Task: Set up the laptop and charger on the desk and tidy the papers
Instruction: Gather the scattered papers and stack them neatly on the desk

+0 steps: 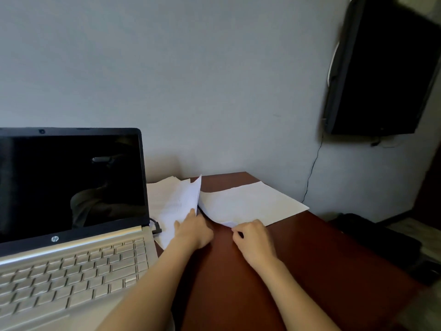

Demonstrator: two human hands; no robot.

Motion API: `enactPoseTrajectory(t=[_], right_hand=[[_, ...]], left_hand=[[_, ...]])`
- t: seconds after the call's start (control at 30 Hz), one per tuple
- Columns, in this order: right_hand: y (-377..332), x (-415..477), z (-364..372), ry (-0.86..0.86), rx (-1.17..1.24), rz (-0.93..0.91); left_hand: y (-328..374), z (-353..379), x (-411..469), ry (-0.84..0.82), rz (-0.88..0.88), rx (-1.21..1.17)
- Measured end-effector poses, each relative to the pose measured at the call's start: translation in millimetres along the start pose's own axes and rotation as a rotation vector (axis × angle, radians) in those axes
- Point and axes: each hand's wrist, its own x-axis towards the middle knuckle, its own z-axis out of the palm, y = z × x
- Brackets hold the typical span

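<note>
Papers [164, 199] lie in a loose pile on the brown worktop [310, 271], just right of the open laptop [71, 259], whose screen is dark. The left grip [193, 231] holds a raised sheet [191, 194] by its near edge, tilted up over the pile. The right grip [253, 237] pinches the curled near corner of a flat sheet [253, 201] lying farther right, which reaches the worktop's right edge. A black charger plug [156, 226] sits at the laptop's right side, beside the pile. A dark screen [381, 68] hangs on the wall, upper right.
</note>
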Motion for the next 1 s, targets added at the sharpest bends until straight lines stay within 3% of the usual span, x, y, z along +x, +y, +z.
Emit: enactPoseTrajectory(t=[0.13,0.4,0.73,1.0], right_hand=[[11,-24,-21,0.189,0.095,0.178],[22,-58,-29,0.136,0.227,0.115],[31,-79,-42,0.563,0.702,0.462],[31,-76,-43,0.429,0.970,0.595]], left_hand=[[4,4,-15,0.001,0.081,-0.066],[13,9,-40,0.042,0.228,-0.136],[4,-8,-54,0.220,0.268,-0.136],[13,9,-72,0.019,0.500,0.023]])
